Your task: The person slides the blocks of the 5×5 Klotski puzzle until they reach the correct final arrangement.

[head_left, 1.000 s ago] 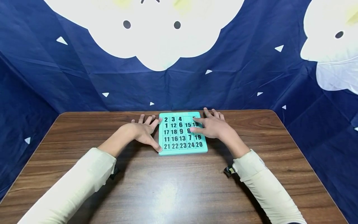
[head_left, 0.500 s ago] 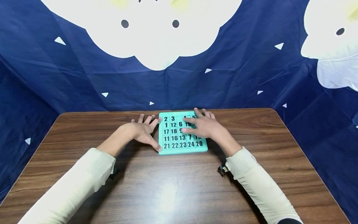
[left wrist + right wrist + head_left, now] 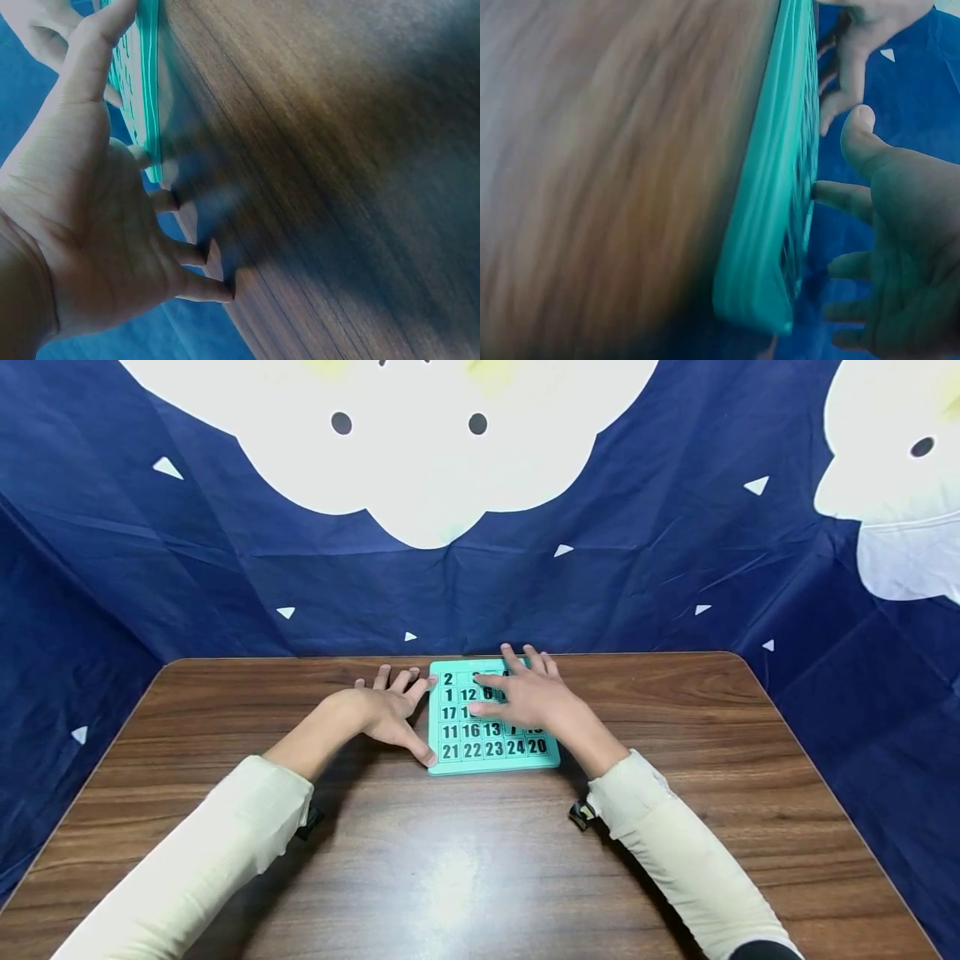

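Note:
A teal sliding number puzzle (image 3: 482, 749) lies flat near the table's far edge, its tiles printed with black numbers. Along its left edge rests my left hand (image 3: 381, 714), thumb at the near corner and index finger at the far one, the other fingers spread on the table. My right hand (image 3: 534, 700) hovers over the right half, with its index finger on the 3 tile in the top row. A gap shows between the 2 and the 3. In the right wrist view, that index finger (image 3: 841, 199) meets the puzzle's face while the thumb stands apart. The hand hides several tiles on the right.
The brown wooden table (image 3: 420, 868) reaches toward me on both sides of the arms. Behind it hangs a dark blue cloth (image 3: 300, 568) with white cloud shapes, close to the table's far edge.
My right hand has moved left along the top row. The 4 tile, then the 3 tile, has slid right, so the gap has shifted left. The left hand has stayed in place.

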Demonstrator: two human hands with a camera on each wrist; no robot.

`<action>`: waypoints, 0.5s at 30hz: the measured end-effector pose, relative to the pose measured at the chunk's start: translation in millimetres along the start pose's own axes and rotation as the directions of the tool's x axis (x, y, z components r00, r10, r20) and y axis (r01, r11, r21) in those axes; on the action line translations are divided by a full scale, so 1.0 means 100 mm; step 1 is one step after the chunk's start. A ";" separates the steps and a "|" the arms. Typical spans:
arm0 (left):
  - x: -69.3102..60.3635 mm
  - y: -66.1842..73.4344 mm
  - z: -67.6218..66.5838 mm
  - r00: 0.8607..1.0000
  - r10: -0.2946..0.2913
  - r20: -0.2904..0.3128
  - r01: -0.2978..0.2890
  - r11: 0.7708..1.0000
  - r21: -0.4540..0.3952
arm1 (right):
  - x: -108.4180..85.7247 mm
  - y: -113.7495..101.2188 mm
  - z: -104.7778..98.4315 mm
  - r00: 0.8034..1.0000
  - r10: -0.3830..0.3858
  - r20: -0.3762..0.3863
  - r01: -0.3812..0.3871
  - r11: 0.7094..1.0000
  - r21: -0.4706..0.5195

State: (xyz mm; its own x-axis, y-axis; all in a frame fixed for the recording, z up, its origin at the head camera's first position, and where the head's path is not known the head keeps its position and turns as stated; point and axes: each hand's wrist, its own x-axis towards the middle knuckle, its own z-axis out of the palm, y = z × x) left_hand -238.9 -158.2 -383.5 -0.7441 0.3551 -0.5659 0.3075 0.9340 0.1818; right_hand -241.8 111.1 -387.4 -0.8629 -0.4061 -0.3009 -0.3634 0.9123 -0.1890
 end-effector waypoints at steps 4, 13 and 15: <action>0.02 0.00 0.02 1.000 0.003 -0.006 -0.004 1.000 -0.004 | -0.06 0.03 -0.04 0.997 0.073 -0.021 -0.074 0.995 -0.060; 0.01 -0.01 0.01 1.000 -0.001 0.014 0.001 1.000 0.014 | 0.10 -0.27 0.03 0.999 -0.053 -0.001 0.053 0.998 -0.040; 0.01 -0.01 0.01 1.000 -0.002 0.013 0.002 1.000 0.017 | 0.09 -0.24 0.03 1.000 -0.016 0.011 0.016 0.998 -0.057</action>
State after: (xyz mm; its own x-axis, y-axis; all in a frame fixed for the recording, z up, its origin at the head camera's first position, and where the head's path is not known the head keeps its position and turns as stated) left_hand -239.5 -158.9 -385.6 -0.7366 0.3526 -0.5771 0.3160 0.9339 0.1673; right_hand -239.6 85.4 -388.5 -0.8534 -0.4207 -0.3078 -0.3966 0.9072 -0.1405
